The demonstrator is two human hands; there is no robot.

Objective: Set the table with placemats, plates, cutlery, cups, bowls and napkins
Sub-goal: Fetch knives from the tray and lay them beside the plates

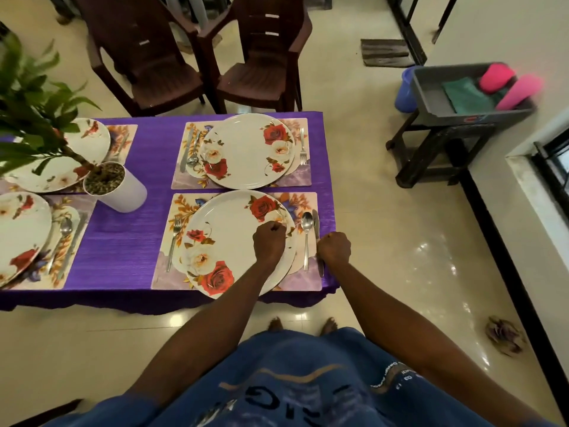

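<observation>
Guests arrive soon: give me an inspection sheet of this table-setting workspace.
Surface: purple tablecloth, floral placemats.
Job's things: near round floral plate; steel fork left of it, steel spoon and knife right; bowls, napkins not seen.
Clutter: green plant in white pot.
Hands: left hand curled over plate; right hand curled at knife; grips unclear.
Cables: nothing seen.
Surroundings: brown plastic chairs; grey tub holding pink and green cloths.

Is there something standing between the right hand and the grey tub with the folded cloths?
Nothing visible. Between the right hand, at the corner of the table, and the grey tub on its dark stool lies only bare floor. The cloths lie uncovered inside.
</observation>
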